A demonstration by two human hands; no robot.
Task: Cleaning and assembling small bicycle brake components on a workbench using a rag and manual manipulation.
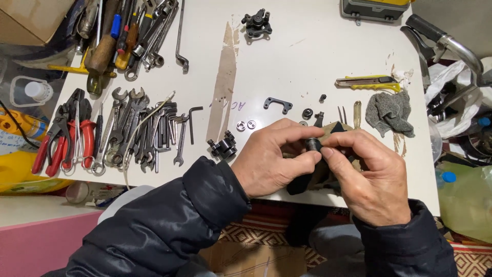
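Note:
My left hand and my right hand meet over the near edge of the white table. Together their fingertips pinch a small black round part, held just above a dark cloth that lies under both hands. Right behind the hands lie small loose pieces: two silver washers, a black bracket, a black ring and a small black block to the left of my left hand.
Wrenches and hex keys, red-handled pliers and screwdrivers cover the table's left side. A black brake caliper sits at the back, a yellow utility knife and grey rag on the right. Bicycle handlebar at far right.

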